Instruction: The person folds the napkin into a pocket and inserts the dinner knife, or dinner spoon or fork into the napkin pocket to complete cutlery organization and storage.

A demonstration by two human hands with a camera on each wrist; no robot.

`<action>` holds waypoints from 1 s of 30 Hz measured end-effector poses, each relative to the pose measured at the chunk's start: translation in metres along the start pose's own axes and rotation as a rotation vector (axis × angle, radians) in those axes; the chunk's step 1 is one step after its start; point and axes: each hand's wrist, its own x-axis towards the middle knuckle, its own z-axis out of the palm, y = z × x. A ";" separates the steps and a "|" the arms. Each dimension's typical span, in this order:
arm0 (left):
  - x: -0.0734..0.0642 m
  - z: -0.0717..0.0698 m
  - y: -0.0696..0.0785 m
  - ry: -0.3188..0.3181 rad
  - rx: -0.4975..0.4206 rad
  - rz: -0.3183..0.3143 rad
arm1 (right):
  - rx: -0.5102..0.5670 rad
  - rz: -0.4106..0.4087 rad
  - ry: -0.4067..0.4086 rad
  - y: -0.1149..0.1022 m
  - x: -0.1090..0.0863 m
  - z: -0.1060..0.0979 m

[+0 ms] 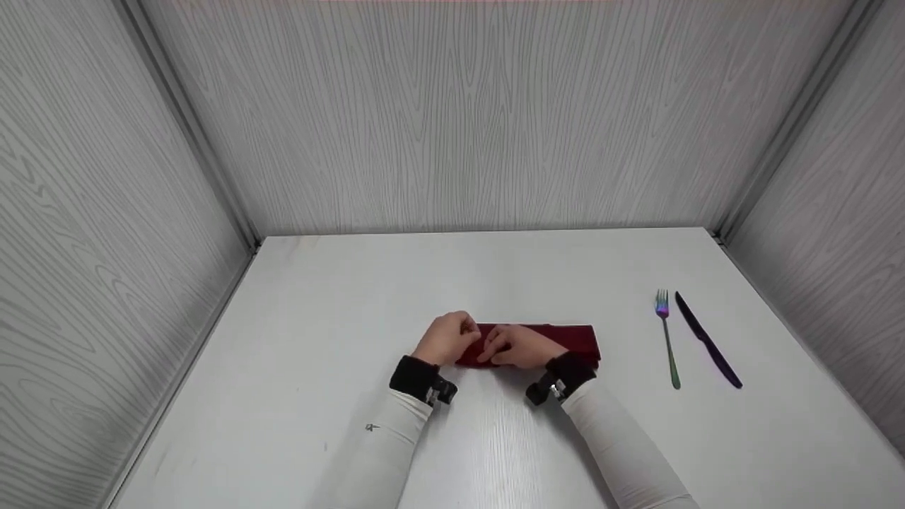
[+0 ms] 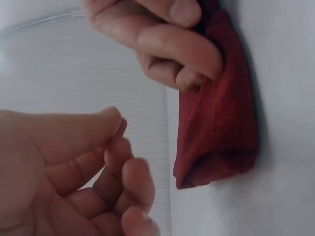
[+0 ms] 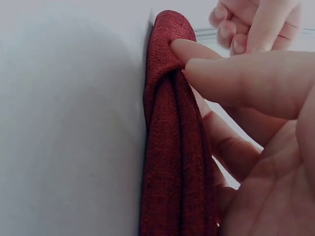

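Observation:
A dark red cloth napkin (image 1: 576,341), folded into a long flat strip, lies on the table in front of me. My right hand (image 1: 520,346) is over its left half, with the index fingertip pressing into the cloth and the thumb at the edge of a folded-over band, pinching it there. Close by the strip's left end is my left hand (image 1: 447,338). Its fingers (image 2: 138,179) are loosely curled, thumb tip near the index tip, with no cloth between them. In the left wrist view the napkin's folded end (image 2: 216,167) shows its layers.
To the right lie a fork (image 1: 666,339) with a rainbow sheen and a dark table knife (image 1: 707,341), side by side. Pale wood-grain panels (image 1: 481,127) enclose the white table (image 1: 297,318) at the back and both sides.

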 end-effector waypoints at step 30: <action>-0.006 0.027 0.007 -0.024 0.252 -0.015 | -0.233 0.198 0.336 0.027 -0.117 -0.032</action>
